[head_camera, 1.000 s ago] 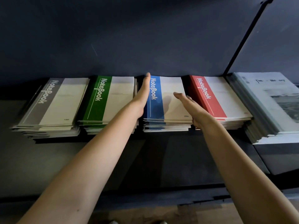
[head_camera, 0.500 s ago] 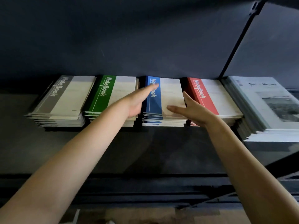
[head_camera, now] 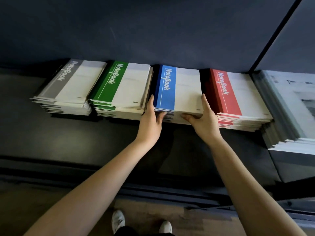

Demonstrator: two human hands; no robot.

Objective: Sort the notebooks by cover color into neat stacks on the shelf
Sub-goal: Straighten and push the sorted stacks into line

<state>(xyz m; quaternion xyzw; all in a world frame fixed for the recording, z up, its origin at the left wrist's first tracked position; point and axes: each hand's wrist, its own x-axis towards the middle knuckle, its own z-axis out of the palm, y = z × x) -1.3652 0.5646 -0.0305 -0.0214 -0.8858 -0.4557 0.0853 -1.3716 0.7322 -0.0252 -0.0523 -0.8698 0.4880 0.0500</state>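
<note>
The left hand (head_camera: pixel 150 120) and right hand (head_camera: pixel 203 122) have slid to the front corners of the blue stack (head_camera: pixel 180 94). They grip it, fingers curled, probably to make it neat.

Head-worn view, downward (seemingly close) onto shelf (head_camera: pixel 68 142)
</note>
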